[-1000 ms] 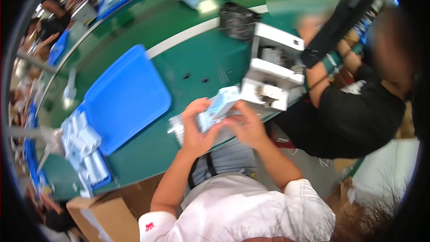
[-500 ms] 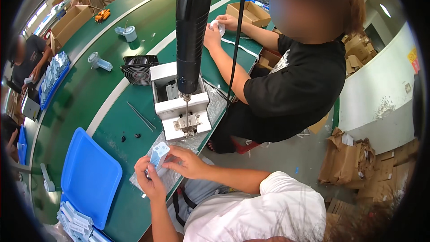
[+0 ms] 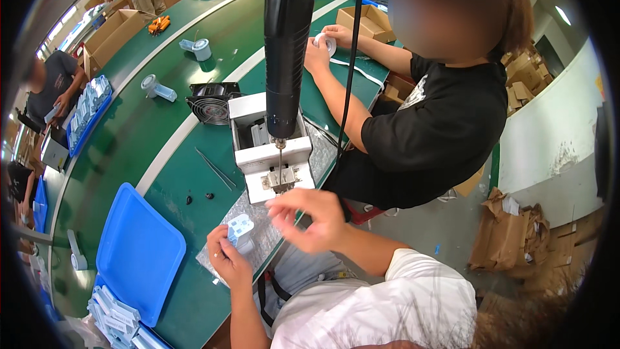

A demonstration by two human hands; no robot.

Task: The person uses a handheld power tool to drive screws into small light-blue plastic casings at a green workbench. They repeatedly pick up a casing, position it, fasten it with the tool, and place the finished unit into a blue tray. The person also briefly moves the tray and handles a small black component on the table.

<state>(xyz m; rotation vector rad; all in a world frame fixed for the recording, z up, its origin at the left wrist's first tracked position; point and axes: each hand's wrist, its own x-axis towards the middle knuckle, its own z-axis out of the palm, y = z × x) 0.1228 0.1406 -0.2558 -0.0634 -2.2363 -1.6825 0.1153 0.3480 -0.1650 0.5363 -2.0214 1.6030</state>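
Observation:
My left hand [image 3: 231,260] is closed around a light-blue plastic housing [image 3: 239,227], its end with small square openings turned up. My right hand [image 3: 311,220] is off the housing, with fingers half curled and apart. It is slightly blurred, and nothing shows in it. Its fingertips are by the front edge of a white fixture block [image 3: 255,195], where I cannot tell whether they touch. Above the block hangs a black electric screwdriver [image 3: 284,58], its bit [image 3: 280,161] pointing down at a metal holder [image 3: 284,178].
Bubble wrap [image 3: 216,245] lies under my left hand. A blue tray [image 3: 145,252] is left, above more light-blue housings [image 3: 116,317]. Tweezers [image 3: 216,168], small black parts [image 3: 209,196] and a fan [image 3: 212,103] lie near the fixture. A co-worker [image 3: 433,116] handles a white roll [image 3: 326,44].
My right hand has let go of the housing and moved up and right to the fixture's front. My left hand keeps the housing, now tilted differently. The whole view has shifted slightly.

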